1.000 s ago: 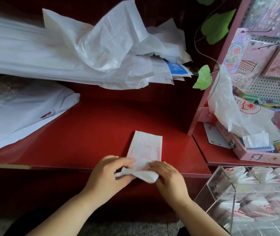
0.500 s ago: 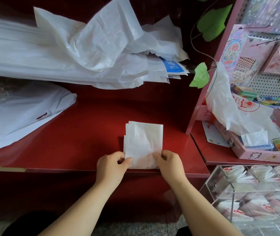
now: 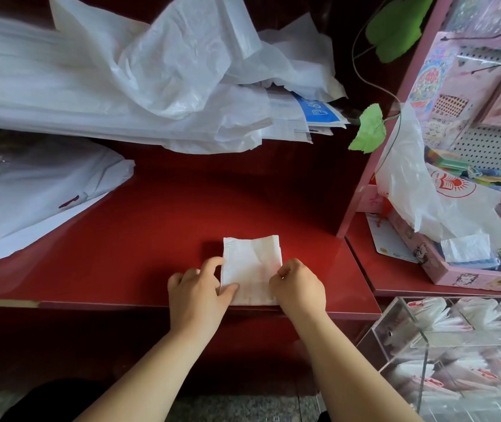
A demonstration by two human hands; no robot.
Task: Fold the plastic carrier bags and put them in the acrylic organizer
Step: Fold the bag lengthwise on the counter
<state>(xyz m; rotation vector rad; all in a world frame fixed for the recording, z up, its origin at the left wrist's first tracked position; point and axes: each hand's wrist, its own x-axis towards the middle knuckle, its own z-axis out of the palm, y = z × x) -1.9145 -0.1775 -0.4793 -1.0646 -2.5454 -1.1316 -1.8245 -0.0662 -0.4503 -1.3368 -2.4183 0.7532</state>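
Two hands hold it: left hand (image 3: 196,292) pinches the left edge, thumb on top. Between both sets of fingers the folded white plastic carrier bag (image 3: 252,263) lies flat on the glossy red tabletop (image 3: 151,233). Right hand (image 3: 299,289) nips its right edge with curled fingers. Light, slippery film, likely to spring open; grip across the folds. Clear acrylic organizer (image 3: 421,376) stands right of the fingers

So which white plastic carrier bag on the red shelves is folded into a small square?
The small white folded plastic bag at the front edge, gripped by the left hand and right hand; the crumpled white bags behind lie loose.
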